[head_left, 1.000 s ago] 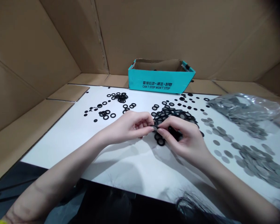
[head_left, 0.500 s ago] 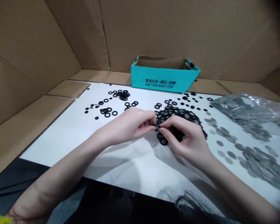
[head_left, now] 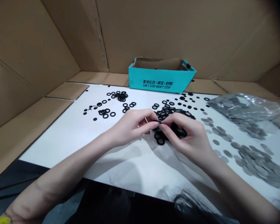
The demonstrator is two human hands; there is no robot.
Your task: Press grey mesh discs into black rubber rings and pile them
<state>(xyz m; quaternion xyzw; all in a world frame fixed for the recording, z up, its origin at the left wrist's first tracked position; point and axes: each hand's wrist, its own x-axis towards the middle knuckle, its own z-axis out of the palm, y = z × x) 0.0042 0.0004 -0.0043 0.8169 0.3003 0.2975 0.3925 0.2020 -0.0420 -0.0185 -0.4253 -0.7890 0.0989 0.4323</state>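
Observation:
A small black ring (head_left: 156,121) is pinched between the fingertips of both hands, just above the white tabletop. My left hand (head_left: 136,124) grips its left side with thumb and fingers. On the right side, the thumb and forefinger of my right hand (head_left: 189,129) close on the same ring; whether a grey disc sits in it cannot be made out. Directly behind and below the fingers lies a heap of black rings (head_left: 175,112), many with grey centres. My right hand hides part of that heap.
Loose black rings (head_left: 105,112) lie to the left. Grey discs (head_left: 259,161) are piled at the right, near a clear plastic bag (head_left: 242,109) of more discs. A turquoise box (head_left: 161,80) stands at the back, before cardboard walls (head_left: 165,31). Small black discs (head_left: 189,107) are scattered behind the heap.
The held ring now shows more edge-on and sits slightly higher. The fingers of my left hand have shifted round it, and the whole view has moved slightly.

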